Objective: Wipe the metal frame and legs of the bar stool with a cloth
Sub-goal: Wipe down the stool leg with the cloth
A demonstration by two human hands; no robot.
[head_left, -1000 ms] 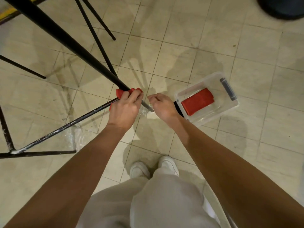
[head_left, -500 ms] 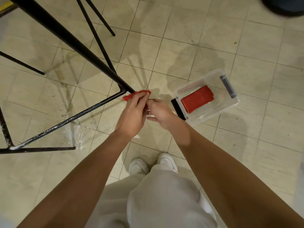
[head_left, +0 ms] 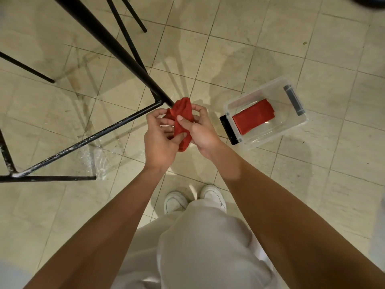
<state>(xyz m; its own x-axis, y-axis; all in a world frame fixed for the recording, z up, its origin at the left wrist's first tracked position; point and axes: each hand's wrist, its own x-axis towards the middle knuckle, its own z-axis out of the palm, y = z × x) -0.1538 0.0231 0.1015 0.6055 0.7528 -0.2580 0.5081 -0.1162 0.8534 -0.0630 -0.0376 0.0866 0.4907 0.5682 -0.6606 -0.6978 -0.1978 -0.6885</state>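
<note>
While near frame (head_left: 100, 133), cloth (head_left: 183, 110) in left hand (head_left: 160, 140), right hand (head_left: 203, 132)

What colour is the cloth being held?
The cloth is red; the head view shows it best.

The stool frame (head_left: 129, 61) is black metal, matt; its lower rail (head_left: 100, 132) is flecked with white scuffs. The cloth (head_left: 183, 113) is soft, matt red fabric. The box (head_left: 277, 130) is clear glossy plastic. The floor (head_left: 291, 49) is beige tile with a dull sheen.
</note>
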